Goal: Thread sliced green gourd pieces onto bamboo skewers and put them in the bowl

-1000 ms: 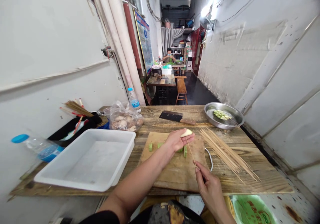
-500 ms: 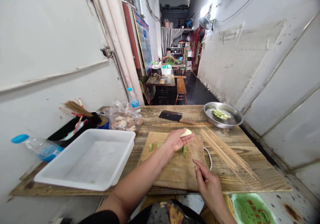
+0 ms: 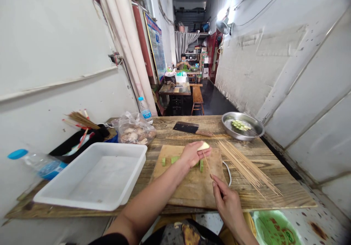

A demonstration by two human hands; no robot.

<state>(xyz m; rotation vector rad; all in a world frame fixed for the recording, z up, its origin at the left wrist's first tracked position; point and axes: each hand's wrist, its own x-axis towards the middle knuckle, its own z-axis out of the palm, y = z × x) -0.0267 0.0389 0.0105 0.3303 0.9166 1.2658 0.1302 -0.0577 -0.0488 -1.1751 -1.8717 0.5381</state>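
My left hand (image 3: 193,154) is closed around a pale vegetable piece (image 3: 203,146) above the cutting board (image 3: 186,192). A thin wooden skewer (image 3: 207,164) runs from that piece down to my right hand (image 3: 226,197), whose thumb and fingers pinch its lower end. Whether the tip has gone into the piece is hard to see. Green vegetable pieces (image 3: 201,165) lie on the board beneath my left hand, which partly hides them. To the right of the board a spread of loose skewers (image 3: 244,164) rests on the wooden table.
A cleaver (image 3: 186,127) lies behind the board. At the back right stands a steel bowl (image 3: 253,128) with skewered green pieces. A white tray (image 3: 93,175), a plastic bag (image 3: 137,130) and bottles are on the left. A green bin (image 3: 271,228) sits below; a person (image 3: 183,63) sits far back.
The view has shifted slightly, so things appear a little farther left. Both hands keep nearly the same pose, with the piece and skewer still held.
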